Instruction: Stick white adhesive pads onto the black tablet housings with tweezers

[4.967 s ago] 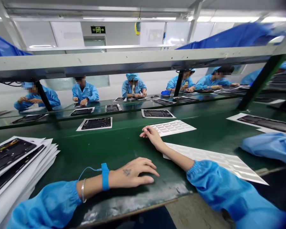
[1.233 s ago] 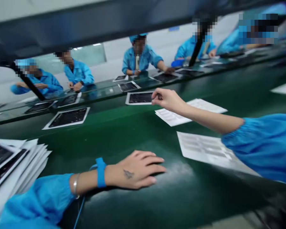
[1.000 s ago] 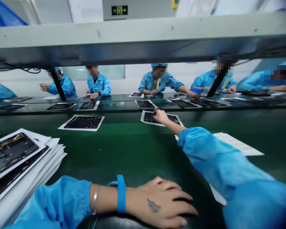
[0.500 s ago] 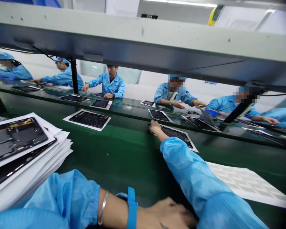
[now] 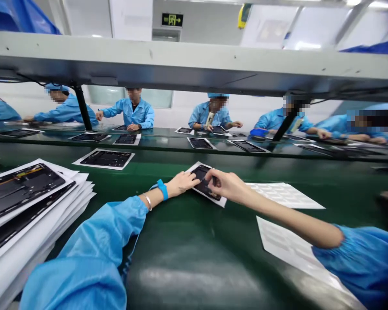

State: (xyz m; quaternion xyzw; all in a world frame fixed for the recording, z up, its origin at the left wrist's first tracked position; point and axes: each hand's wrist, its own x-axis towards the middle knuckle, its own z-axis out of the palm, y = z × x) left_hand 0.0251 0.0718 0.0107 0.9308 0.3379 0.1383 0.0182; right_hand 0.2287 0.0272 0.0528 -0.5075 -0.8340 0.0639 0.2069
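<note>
A black tablet housing [image 5: 201, 173] lies on a white paper sheet on the green belt in front of me. My left hand [image 5: 182, 183], with a blue strap and a silver bangle at the wrist, reaches to the near left side of the housing, fingers stretched out onto it. Over the housing's right part is my right hand [image 5: 228, 185], its fingers curled together in a pinch. Whatever is between those fingertips, if anything, is too small to make out. Both hands cover part of the housing.
At left stands a stack of housings [image 5: 22, 185] interleaved with white paper. Another housing [image 5: 105, 158] lies farther up the belt. Two pale patterned sheets [image 5: 283, 194] lie at right. A grey shelf [image 5: 181, 73] crosses overhead; co-workers in blue [image 5: 137, 110] sit opposite.
My left hand has moved from low in front out to the housing. The right hand has gone from the housing's far edge to a pinch above it. My view has turned right.
</note>
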